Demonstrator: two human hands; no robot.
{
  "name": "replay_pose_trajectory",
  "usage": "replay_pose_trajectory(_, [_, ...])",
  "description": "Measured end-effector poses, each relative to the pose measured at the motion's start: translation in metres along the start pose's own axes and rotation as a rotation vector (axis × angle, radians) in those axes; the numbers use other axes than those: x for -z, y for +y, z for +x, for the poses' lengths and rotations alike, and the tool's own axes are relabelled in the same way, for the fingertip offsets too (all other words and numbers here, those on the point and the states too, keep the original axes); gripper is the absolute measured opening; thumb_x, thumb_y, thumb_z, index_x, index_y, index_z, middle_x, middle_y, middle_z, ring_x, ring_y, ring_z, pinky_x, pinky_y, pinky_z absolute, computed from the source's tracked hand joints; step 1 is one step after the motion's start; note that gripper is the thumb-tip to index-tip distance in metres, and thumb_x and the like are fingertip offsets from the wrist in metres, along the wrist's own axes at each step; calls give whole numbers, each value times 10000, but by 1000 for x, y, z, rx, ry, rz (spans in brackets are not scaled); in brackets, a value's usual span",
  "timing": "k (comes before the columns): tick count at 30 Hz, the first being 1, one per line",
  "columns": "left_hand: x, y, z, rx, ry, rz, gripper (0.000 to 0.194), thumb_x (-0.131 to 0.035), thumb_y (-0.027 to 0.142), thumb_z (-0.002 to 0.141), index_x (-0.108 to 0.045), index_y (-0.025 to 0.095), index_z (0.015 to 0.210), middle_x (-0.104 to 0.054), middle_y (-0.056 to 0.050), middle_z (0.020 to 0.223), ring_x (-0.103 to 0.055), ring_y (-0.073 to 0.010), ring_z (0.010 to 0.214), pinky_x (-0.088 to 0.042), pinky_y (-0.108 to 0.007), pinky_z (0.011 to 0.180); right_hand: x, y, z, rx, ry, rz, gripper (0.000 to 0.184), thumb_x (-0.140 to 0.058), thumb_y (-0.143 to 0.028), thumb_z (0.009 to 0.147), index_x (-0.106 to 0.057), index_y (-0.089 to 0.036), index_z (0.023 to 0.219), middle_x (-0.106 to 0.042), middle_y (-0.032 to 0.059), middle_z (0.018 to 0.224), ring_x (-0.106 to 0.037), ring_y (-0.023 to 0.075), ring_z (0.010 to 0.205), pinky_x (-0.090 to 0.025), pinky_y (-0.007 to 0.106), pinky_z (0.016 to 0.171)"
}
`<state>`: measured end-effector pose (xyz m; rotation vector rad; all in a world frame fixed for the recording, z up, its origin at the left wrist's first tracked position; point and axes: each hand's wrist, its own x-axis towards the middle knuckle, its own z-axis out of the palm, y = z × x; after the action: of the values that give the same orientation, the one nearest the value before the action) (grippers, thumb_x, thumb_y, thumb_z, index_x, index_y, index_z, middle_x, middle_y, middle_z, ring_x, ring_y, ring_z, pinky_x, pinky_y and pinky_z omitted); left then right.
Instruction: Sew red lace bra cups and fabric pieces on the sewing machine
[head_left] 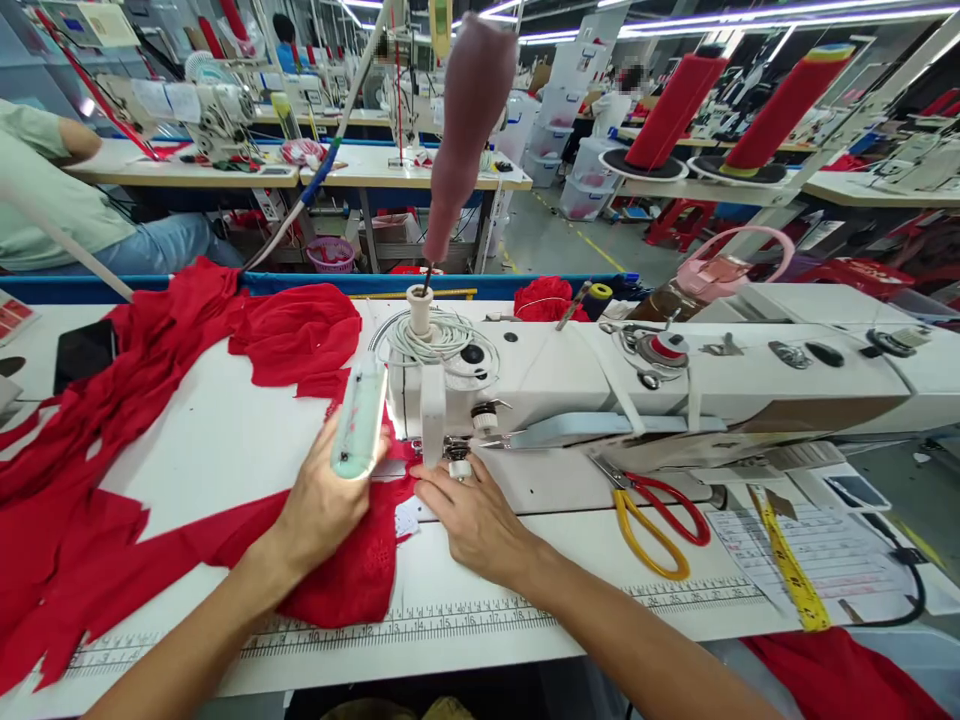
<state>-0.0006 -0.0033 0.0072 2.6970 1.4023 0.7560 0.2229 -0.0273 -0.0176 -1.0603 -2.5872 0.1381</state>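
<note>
Touching red cloth (337,575), seven to ten o'clock: left hand (330,500), eight, fingers partly hidden, grip unclear; right hand (480,525), six, fingers bent, grip unclear. Ruler (450,627), six, reads "14".

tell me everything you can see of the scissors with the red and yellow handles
The scissors with red and yellow handles lie flat, untouched, to the right of the right hand. Their blades look metallic, the smooth handles perhaps plastic. The blades point away and leftward, towards the white sewing machine; the handle loops spread apart over the white tabletop. How far the blades are open is unclear.
</note>
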Motion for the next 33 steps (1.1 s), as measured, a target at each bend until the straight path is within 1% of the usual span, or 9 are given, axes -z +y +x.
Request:
replay_pose_trajectory(3, [-11, 21, -3, -112, -28, 61, 297, -350, 84, 982, -621, 186, 917, -619, -31, 762, -564, -186, 691, -449, -315, 672, 0, -1, -1, 2, -12, -14, 502, -477, 29, 765, -606, -182, 1202, -670, 94, 1162, -554, 253, 1133, -227, 505, 1183])
replay_pose_trajectory(6, [-17, 24, -11, -82, -23, 43, 202, -418, 213, 1016, -571, 175, 890, -583, -12, 696, -532, -177, 605, -401, -295, 574, 3, -3, -7, 25, -6, 8, 516, -491, 33, 759, -605, -184, 1212, -651, 89, 1241, -557, 235, 1127, -180, 499, 1204])
replay_pose_trajectory(9, [-14, 18, -15, -48, 2, -6, 126, -504, 274, 996, -566, 164, 1001, -612, -25, 765, -576, -192, 681, -417, -303, 632, 5, -4, -11, 40, 9, 46, 595, -498, 44, 756, -565, -178, 1304, -632, 89, 1306, -556, 231, 1147, -149, 516, 1210])
replay_pose_trajectory(11, [-10, 17, -14, -99, 29, 34, 103, -484, 173, 983, -587, 174, 986, -622, -37, 799, -579, -196, 720, -403, -316, 670, 5, -4, -11, 36, 16, 48, 580, -509, 46, 756, -583, -176, 1286, -648, 86, 1283, -568, 237, 1136, -140, 529, 1210])
replay_pose_trajectory(15, [-11, 19, -11, -223, 13, 171, 257, -421, 27, 937, -631, 176, 925, -640, -50, 856, -554, -189, 741, -390, -361, 766, 3, -2, -12, 42, 77, 61, 507, -511, 47, 765, -626, -176, 1206, -679, 69, 1248, -596, 214, 1088, -124, 518, 1220])
replay_pose_trajectory(23, [-18, 9, -18, -228, 20, 91, 202, -478, 62, 929, -650, 168, 934, -618, -44, 807, -526, -190, 723, -413, -380, 810, 2, 1, -16, 55, 94, 57, 510, -495, 37, 788, -635, -199, 1218, -700, 50, 1211, -603, 194, 1071, -142, 531, 1209])
replay_pose_trajectory(27, [-16, 9, -20, -166, -13, -17, 205, -480, 78, 917, -646, 166, 999, -648, -67, 898, -557, -219, 822, -427, -411, 850, 2, 3, -16, 52, 140, 77, 466, -474, 40, 795, -646, -197, 1158, -715, 33, 1158, -609, 181, 981, -154, 520, 1199])
replay_pose_trajectory(31, [-13, 6, -14, 89, 6, -84, 224, -433, 131, 960, -646, 191, 994, -646, -59, 890, -575, -235, 867, -461, -401, 827, 4, 4, -14, -9, 206, 113, 394, -442, 26, 837, -663, -192, 1079, -725, 28, 1006, -596, 174, 880, -245, 482, 1146])
replay_pose_trajectory(33, [-7, 6, -11, 223, 115, -7, 234, -429, 139, 960, -632, 185, 1067, -639, -86, 960, -572, -264, 922, -473, -420, 829, 5, 2, -14, -30, 227, 118, 350, -433, 2, 876, -665, -189, 1056, -715, 31, 928, -596, 174, 859, -315, 445, 1077])
